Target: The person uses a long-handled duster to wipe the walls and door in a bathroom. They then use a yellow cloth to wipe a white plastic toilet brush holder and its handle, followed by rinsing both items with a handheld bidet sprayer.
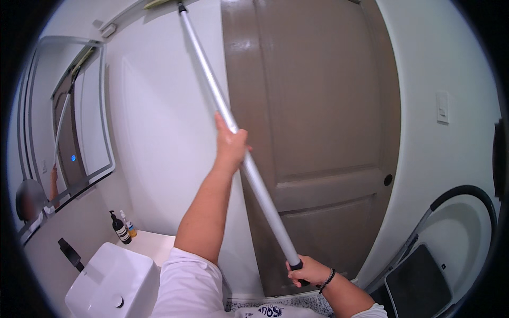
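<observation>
A long silver telescopic pole [265, 201] slants from the lower middle up to the top left. My left hand [230, 146] is closed round its middle, with the thumb lying up along the shaft. Lower down, my right hand [310, 271] grips the black end of the pole; a dark beaded bracelet circles that wrist. At the pole's top a yellowish-green flat head [158, 3] reaches the upper part of the white wall, partly cut off by the picture's edge. The mirror [90, 132] reflects the pole and its head.
A brown panelled door [323, 95] stands behind the pole. Left are a white basin [108, 286], a black faucet [70, 254], a black pump bottle [120, 229] and a smaller amber bottle [129, 225]. A folded step stool [419, 283] leans at right, below a light switch [442, 107].
</observation>
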Available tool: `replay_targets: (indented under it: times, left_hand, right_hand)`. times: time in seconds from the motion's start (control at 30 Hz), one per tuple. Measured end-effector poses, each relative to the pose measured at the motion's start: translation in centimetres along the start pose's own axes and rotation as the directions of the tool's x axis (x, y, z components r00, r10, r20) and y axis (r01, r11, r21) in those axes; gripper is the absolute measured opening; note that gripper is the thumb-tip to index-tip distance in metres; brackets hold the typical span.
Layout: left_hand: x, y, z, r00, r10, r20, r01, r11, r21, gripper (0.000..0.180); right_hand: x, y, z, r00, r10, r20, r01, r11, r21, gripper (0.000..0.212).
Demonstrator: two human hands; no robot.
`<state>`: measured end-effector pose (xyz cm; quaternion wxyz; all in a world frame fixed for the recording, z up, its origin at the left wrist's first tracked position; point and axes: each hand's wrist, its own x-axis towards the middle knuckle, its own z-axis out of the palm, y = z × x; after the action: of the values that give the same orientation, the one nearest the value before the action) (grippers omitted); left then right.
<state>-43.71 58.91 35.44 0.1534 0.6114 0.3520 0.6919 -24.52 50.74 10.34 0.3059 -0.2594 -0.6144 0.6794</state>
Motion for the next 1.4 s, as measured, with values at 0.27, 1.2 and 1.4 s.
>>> replay_targets:
  times: [0.27,1.2,1.4]
  left_hand:
    - [2.8,2.9,-0.1,0.995,-0.008,-0.096,0.011,0.999,0.033,0.076]
    - [-20.3,-4.2,3.1,0.939,-0.293,0.179,0.343,0.831,-0.439,0.063]
    - [-23.3,-3.2,3.4,0.848,-0.268,0.457,0.529,0.451,-0.718,0.027]
  right_hand:
    - [-0.7,-5.5,-1.8,0.998,-0.051,0.025,0.053,0.995,-0.083,0.016]
    - [-14.8,17.1,0.9,0.889,0.054,-0.456,-0.297,0.824,-0.483,0.032]
    - [-18.4,18.8,2.2,0.872,-0.070,-0.485,-0.251,0.787,-0.564,0.030]
